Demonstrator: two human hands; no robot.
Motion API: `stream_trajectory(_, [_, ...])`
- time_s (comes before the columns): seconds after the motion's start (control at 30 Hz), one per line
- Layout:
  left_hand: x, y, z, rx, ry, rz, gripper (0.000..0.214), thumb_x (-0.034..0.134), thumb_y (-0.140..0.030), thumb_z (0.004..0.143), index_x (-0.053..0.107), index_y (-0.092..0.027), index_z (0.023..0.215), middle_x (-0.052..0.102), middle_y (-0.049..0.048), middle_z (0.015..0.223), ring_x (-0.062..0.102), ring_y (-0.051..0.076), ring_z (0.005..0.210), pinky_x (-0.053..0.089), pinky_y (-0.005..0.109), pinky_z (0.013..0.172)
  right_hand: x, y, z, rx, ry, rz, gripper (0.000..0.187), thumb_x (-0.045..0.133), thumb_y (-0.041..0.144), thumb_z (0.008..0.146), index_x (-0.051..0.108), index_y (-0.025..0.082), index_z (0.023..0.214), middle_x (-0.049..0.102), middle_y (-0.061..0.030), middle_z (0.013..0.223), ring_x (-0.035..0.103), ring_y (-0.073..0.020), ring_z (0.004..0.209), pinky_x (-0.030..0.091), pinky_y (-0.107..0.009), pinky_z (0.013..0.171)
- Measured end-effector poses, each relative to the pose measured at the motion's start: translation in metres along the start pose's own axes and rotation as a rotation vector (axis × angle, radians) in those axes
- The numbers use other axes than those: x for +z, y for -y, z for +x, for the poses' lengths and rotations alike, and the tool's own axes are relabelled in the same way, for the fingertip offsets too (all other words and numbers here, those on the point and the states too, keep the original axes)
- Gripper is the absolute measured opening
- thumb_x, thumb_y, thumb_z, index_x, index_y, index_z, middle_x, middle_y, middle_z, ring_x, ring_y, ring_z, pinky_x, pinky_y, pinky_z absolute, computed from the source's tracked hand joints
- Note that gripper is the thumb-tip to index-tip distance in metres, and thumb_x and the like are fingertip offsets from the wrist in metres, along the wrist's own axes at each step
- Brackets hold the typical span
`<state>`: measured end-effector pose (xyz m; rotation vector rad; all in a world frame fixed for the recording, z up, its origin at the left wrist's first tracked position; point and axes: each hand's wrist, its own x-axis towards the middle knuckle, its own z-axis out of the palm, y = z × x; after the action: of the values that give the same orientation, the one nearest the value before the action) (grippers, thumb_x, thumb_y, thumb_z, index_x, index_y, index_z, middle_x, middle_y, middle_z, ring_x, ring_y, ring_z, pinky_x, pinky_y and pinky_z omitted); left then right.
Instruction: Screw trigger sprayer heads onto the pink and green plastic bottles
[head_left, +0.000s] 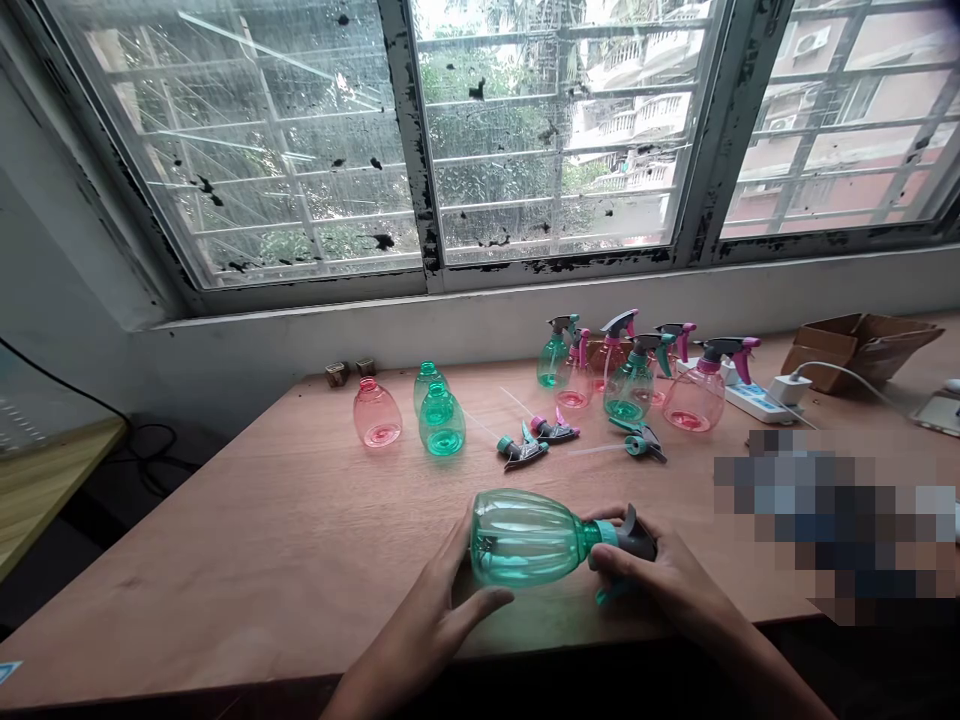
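Observation:
A clear green spray bottle (525, 540) lies sideways in the air between my hands, its base to the left. My left hand (442, 605) is closed about the base, thumb below. At the neck, my right hand (664, 570) grips the dark spray head with its teal collar. Beyond the hands lie loose trigger heads: one teal and grey (523, 450), one pink and grey (555, 431), and another teal one (641, 441). Farther left stand a topless pink bottle (377, 415) and two topless green bottles (442, 422).
Several bottles with spray heads, including a pink one (696, 400), stand at the back right. Beside them are a power strip (761, 402) with a plugged-in charger and an open cardboard box (855, 350). Two small blocks (337, 374) sit near the wall. A pixelated patch covers the right side.

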<state>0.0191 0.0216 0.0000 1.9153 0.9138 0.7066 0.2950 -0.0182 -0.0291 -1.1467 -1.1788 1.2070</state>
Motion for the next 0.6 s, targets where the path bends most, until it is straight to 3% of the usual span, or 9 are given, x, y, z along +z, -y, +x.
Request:
stream_trajectory(0.13, [0.002, -0.001, -0.001, 0.002, -0.022, -0.025, 0.085, 0.066, -0.033, 0.094, 0.016, -0.028, 0.162, 0.032, 0.0061, 0.166, 0.029, 0.033, 0.152, 0.021, 0.050, 0.127, 0.001, 0.000, 0.000, 0.001, -0.018, 0.021, 0.046, 0.085, 0.048, 0.073, 0.070, 0.015, 0.102, 0.072, -0.0008, 0.063, 0.068, -0.0210, 0.060, 0.057, -0.030, 0.058])
stream_trajectory(0.33, [0.001, -0.014, -0.003, -0.021, 0.008, -0.019, 0.067, 0.066, -0.038, 0.094, 0.039, -0.028, 0.155, 0.044, 0.0050, 0.160, 0.036, 0.033, 0.149, 0.025, 0.050, 0.126, 0.002, 0.002, -0.001, -0.005, -0.026, -0.012, 0.045, 0.084, 0.049, 0.073, 0.071, 0.016, 0.100, 0.072, -0.0015, 0.063, 0.070, -0.0229, 0.061, 0.057, -0.032, 0.060])
stream_trajectory(0.53, [0.003, -0.004, -0.004, -0.005, -0.014, -0.008, 0.085, 0.063, -0.034, 0.096, 0.010, -0.028, 0.163, 0.029, 0.0065, 0.167, 0.027, 0.031, 0.153, 0.020, 0.050, 0.127, 0.000, 0.001, -0.001, 0.000, -0.008, -0.038, 0.045, 0.083, 0.050, 0.075, 0.071, 0.016, 0.102, 0.073, -0.0018, 0.067, 0.070, -0.0229, 0.062, 0.056, -0.033, 0.062])
stream_trajectory(0.6, [0.003, -0.004, -0.004, -0.022, -0.009, -0.007, 0.089, 0.066, -0.036, 0.095, 0.009, -0.027, 0.163, 0.027, 0.0075, 0.168, 0.024, 0.032, 0.154, 0.018, 0.050, 0.127, -0.001, 0.000, -0.001, 0.002, 0.009, -0.037, 0.043, 0.082, 0.049, 0.076, 0.071, 0.017, 0.102, 0.073, -0.0015, 0.068, 0.070, -0.0222, 0.063, 0.056, -0.032, 0.063])
